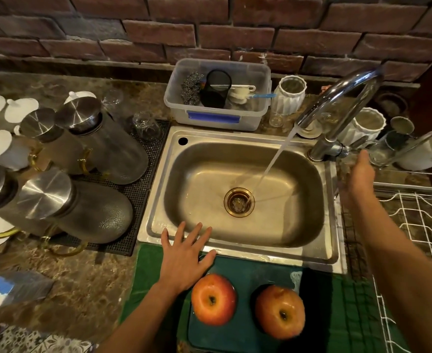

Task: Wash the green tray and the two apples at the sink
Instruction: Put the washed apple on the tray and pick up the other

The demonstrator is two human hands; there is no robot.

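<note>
A dark green tray lies on a green mat in front of the steel sink. Two red-orange apples stand on it, stems up: the left apple and the right apple, both wet-looking. My left hand is spread flat, fingers apart, over the sink's front rim and the tray's far left corner, just above the left apple. My right hand reaches to the faucet's handle at the sink's right rim; its fingers are hidden from here. Water runs from the faucet into the drain.
Steel-lidded glass jugs crowd a black mat left of the sink. A clear plastic box with scrubbers and brushes stands behind the basin. White vases are by the faucet. A white wire dish rack stands to the right.
</note>
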